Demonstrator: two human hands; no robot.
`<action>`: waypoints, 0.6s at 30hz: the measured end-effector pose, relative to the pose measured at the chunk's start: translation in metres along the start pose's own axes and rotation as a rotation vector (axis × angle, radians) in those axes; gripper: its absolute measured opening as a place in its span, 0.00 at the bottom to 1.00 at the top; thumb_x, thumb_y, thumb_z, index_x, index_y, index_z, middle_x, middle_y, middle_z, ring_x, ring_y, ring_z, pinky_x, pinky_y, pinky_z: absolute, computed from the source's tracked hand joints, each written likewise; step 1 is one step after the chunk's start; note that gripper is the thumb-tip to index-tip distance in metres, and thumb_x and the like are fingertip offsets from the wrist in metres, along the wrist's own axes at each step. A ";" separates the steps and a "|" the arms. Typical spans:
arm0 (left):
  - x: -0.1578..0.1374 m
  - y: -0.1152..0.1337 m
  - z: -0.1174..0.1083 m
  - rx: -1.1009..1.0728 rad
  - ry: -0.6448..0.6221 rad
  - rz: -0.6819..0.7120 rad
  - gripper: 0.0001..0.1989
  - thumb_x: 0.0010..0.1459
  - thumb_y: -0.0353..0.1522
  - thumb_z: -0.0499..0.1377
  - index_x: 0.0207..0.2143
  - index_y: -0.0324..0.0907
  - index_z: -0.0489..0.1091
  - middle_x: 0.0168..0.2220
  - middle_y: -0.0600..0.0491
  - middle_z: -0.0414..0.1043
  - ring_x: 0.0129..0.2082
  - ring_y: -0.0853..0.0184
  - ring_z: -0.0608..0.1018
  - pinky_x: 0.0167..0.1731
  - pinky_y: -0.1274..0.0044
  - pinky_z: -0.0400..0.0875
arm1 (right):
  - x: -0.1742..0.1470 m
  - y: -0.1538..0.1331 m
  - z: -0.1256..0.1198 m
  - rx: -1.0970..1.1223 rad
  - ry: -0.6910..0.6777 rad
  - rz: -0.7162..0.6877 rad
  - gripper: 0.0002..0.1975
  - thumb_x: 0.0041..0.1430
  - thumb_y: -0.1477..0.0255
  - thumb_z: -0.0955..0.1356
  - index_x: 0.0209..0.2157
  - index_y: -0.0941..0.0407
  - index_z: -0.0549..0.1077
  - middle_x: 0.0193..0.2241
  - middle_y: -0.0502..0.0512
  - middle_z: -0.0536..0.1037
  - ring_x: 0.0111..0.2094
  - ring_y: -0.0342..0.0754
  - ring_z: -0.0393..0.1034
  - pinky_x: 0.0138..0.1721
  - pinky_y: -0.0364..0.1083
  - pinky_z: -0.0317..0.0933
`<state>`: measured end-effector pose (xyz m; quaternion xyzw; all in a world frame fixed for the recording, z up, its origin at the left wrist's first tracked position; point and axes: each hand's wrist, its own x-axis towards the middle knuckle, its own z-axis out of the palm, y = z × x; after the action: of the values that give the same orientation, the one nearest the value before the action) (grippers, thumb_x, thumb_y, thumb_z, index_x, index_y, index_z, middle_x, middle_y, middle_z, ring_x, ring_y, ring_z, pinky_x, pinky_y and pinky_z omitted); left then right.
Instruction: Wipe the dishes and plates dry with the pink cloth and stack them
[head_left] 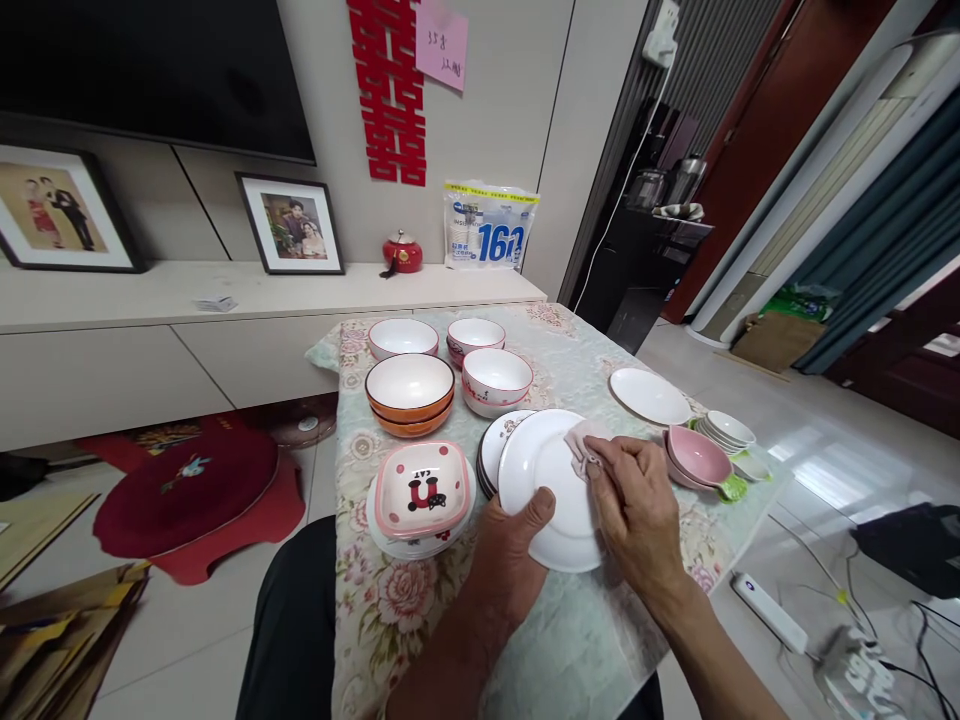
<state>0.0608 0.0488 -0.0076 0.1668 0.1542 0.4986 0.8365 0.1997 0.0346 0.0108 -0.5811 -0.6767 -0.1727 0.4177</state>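
We see the left hand (514, 560) steadying a white round plate (551, 455) at the lower centre of the frame, thumb on its face; the other fingers pass beneath, so we cannot tell whether they are spread or together. We judge that this grip leaves most of the face open to the right hand (637, 500), whose thumb and forefinger pinch a pale pinkish cloth (579, 447) against the plate's upper right, the remaining fingers curled. Just behind, a stack of brown-patterned plates (504, 440) sits partly covered, probably piled to save room

Left of centre, two orange bowls (410, 390) nest with their white inside facing up, and near them stand white bowls with red rims (497, 373), also stacked in part. Nearer us, a pink-rimmed square bowl (401, 480) shows a printed cat and letters inside, resting on white plates (379, 530). At the right of the table, a pink bowl (705, 455) stands beside stacked small white bowls (727, 428). At the upper centre, a red jar (403, 255) wears its lid, hiding whatever it holds, and a plastic bag (491, 228) marked 160 holds something pale we cannot identify
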 end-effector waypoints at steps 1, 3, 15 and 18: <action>0.000 -0.001 0.000 0.002 0.003 -0.007 0.35 0.49 0.32 0.71 0.60 0.40 0.68 0.47 0.42 0.82 0.55 0.49 0.77 0.57 0.58 0.68 | 0.003 0.000 0.001 -0.004 0.008 -0.007 0.10 0.66 0.77 0.64 0.47 0.55 0.73 0.38 0.59 0.70 0.41 0.55 0.65 0.41 0.55 0.65; -0.001 -0.002 -0.001 0.004 -0.001 -0.020 0.35 0.48 0.33 0.72 0.59 0.40 0.69 0.47 0.42 0.82 0.55 0.48 0.76 0.57 0.58 0.68 | 0.009 -0.004 0.005 -0.037 0.035 -0.024 0.07 0.65 0.77 0.64 0.42 0.55 0.72 0.37 0.60 0.72 0.40 0.55 0.66 0.41 0.55 0.65; 0.006 0.005 -0.004 -0.045 -0.032 0.045 0.31 0.52 0.35 0.70 0.58 0.39 0.70 0.46 0.43 0.81 0.54 0.51 0.77 0.57 0.59 0.67 | 0.001 -0.010 -0.017 0.099 -0.290 -0.187 0.09 0.66 0.77 0.66 0.46 0.54 0.73 0.41 0.58 0.75 0.43 0.54 0.68 0.43 0.54 0.64; 0.004 0.000 -0.004 -0.052 -0.033 0.025 0.33 0.51 0.34 0.70 0.59 0.40 0.69 0.47 0.42 0.81 0.56 0.50 0.76 0.58 0.59 0.66 | 0.005 0.008 -0.014 -0.041 -0.126 -0.151 0.07 0.65 0.78 0.66 0.44 0.57 0.73 0.39 0.60 0.75 0.41 0.55 0.67 0.42 0.55 0.64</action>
<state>0.0611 0.0529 -0.0117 0.1549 0.1252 0.5102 0.8367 0.2121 0.0299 0.0209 -0.5468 -0.7398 -0.1806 0.3481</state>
